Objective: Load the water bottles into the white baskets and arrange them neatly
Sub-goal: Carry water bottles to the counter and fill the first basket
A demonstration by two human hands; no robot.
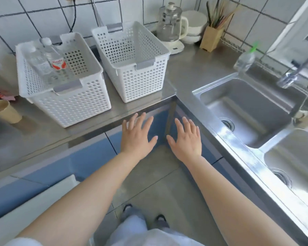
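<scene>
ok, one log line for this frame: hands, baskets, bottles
left hand: open, empty | right hand: open, empty | left basket: two bottles lying inside | right basket: empty

bare forearms, white top, grey trousers, dark shoes [160, 219]

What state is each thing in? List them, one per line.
left basket: holds two water bottles, leaning
right basket: empty
spray bottle: upright by the sink
sink: empty
glass kettle: lid on
left hand: open, holds nothing
right hand: open, holds nothing
</scene>
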